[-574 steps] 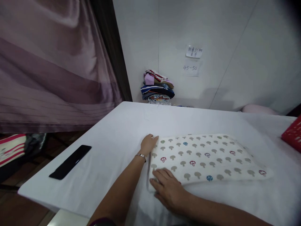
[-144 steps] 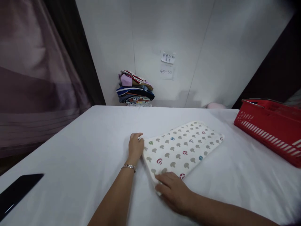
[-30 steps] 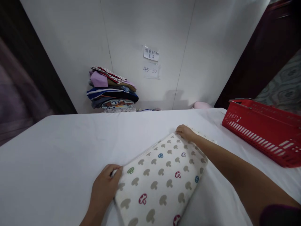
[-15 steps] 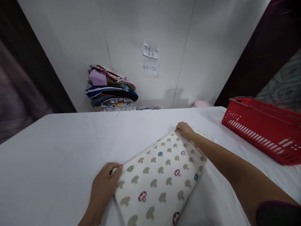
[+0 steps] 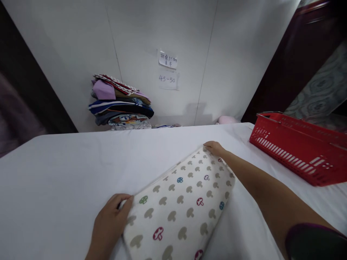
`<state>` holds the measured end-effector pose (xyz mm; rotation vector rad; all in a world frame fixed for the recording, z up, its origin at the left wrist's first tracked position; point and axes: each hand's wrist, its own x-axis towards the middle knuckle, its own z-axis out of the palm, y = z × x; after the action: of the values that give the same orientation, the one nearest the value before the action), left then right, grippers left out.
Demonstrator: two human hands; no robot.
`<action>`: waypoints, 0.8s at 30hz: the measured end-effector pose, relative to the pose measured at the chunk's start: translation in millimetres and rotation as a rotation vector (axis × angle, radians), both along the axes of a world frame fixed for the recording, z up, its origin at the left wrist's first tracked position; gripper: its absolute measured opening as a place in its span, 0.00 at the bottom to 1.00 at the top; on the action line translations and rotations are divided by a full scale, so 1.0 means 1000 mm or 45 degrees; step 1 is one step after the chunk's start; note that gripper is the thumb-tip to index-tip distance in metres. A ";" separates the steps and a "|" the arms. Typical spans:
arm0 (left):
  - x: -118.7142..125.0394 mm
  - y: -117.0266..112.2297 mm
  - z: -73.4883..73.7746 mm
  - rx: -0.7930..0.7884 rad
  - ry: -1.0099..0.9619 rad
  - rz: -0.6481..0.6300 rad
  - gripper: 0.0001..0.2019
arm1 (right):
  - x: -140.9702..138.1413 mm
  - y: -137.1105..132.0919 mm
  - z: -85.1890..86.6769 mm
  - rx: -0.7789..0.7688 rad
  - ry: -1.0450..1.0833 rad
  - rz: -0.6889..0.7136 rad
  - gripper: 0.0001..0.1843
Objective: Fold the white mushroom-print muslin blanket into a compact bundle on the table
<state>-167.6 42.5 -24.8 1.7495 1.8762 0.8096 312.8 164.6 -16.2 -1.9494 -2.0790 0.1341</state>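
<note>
A folded white cloth with a mushroom print [image 5: 184, 202] lies on the white-covered table [image 5: 67, 169], running from the near middle toward the far right. My left hand [image 5: 111, 220] grips its near left corner, fingers curled over the edge. My right hand [image 5: 214, 148] reaches out and holds the far corner, fingers closed on the fabric. The cloth's left edge looks slightly raised off the table between my hands.
A red plastic basket [image 5: 295, 148] stands at the table's right edge. A pile of folded clothes [image 5: 119, 103] rests against the white wall at the back, under two paper notes [image 5: 168, 70]. A small pink thing [image 5: 226, 120] lies at the far edge.
The view has shifted a little to the right. Both hands keep their hold on the cloth's corners, and the cloth has slid slightly toward me and to the left.
</note>
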 end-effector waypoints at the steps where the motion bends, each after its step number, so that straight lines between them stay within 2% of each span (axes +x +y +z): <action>1: 0.000 0.000 -0.001 -0.006 -0.003 0.006 0.14 | 0.007 0.000 -0.001 -0.003 0.022 -0.039 0.17; 5: -0.002 0.002 -0.004 -0.033 -0.007 0.024 0.14 | 0.019 0.000 -0.006 -0.029 0.118 -0.146 0.18; 13: -0.002 0.000 -0.004 -0.101 -0.053 0.036 0.15 | 0.016 0.011 -0.003 -0.120 0.205 -0.245 0.16; 19: -0.003 0.000 -0.006 -0.146 -0.040 0.051 0.15 | 0.025 0.031 0.010 -0.260 0.146 -0.313 0.09; 22: -0.004 0.001 -0.009 -0.162 -0.044 0.044 0.15 | 0.022 0.041 0.008 -0.301 0.077 -0.331 0.06; 24: -0.005 0.002 -0.009 -0.153 -0.044 0.043 0.15 | 0.018 0.045 0.003 -0.290 0.041 -0.350 0.07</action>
<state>-172.2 44.4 -34.2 1.6255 1.8953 0.7192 330.5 209.2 -12.9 -2.3276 -1.8200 0.3548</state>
